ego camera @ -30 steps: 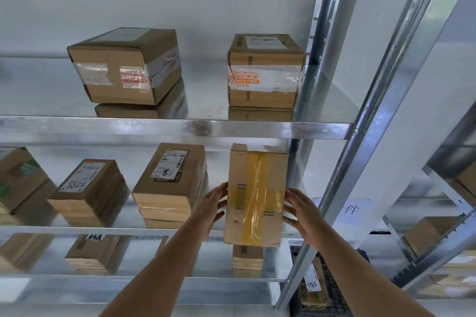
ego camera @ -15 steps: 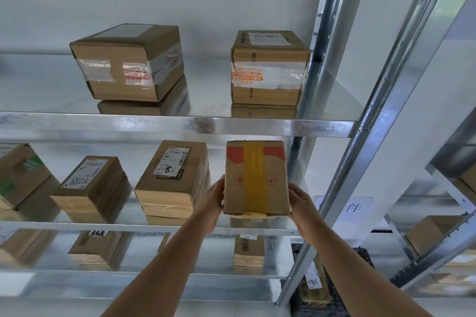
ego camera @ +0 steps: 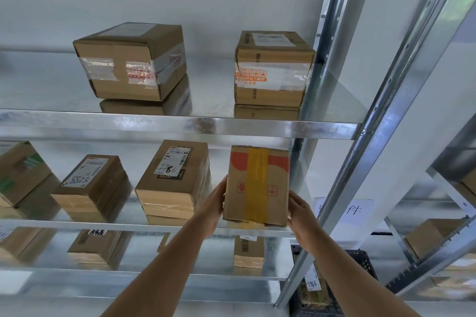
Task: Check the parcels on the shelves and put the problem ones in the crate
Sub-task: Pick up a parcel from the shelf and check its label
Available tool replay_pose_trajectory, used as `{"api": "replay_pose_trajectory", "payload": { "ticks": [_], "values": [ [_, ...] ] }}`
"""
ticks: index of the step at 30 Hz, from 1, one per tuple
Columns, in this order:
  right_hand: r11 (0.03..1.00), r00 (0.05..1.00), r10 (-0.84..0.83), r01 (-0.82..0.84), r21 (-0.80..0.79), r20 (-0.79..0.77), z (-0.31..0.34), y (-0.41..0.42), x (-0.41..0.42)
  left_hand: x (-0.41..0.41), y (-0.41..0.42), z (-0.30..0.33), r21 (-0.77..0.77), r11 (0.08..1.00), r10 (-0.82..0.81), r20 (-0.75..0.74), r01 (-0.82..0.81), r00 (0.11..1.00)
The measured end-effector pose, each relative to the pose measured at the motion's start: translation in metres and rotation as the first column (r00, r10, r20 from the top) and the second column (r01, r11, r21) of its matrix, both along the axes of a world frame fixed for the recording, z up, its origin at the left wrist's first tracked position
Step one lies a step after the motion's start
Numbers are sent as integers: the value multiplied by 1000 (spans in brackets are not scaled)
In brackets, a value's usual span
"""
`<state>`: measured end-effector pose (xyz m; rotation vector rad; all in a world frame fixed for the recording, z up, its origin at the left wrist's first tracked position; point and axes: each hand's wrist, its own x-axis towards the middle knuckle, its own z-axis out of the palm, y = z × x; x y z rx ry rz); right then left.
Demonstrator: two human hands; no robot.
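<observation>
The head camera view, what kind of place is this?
Probably a parcel depot or storeroom: galvanised metal shelving holds taped cardboard parcels, such as one with a handwritten number label, and a black crate sits on the floor.

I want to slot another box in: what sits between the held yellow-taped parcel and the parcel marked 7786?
Only the left hand, which lies against the yellow-taped parcel; behind it, bare shelf beside the parcel marked 7786, in the head view.
</observation>
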<state>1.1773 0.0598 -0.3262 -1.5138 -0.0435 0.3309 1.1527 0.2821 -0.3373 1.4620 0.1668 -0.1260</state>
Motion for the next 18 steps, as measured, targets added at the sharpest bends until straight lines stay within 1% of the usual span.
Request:
{"api": "replay_pose_trajectory", "payload": {
  "ticks": [7, 12, 18],
  "values": [
    [1000, 1000, 0, 0, 4, 15, -1, 1, 2, 4, 0, 3, 5, 1000, -5, -19, 5, 1000],
    [1000, 1000, -3, 3, 21, -1, -6, -1, 5, 2, -7, 10, 8, 1000, 28, -66, -27, 997],
    [1000, 1000, 1, -1, 13, -4, 1, -2, 7, 0, -9, 7, 19, 999, 52, -90, -50, 995]
  ]
}}
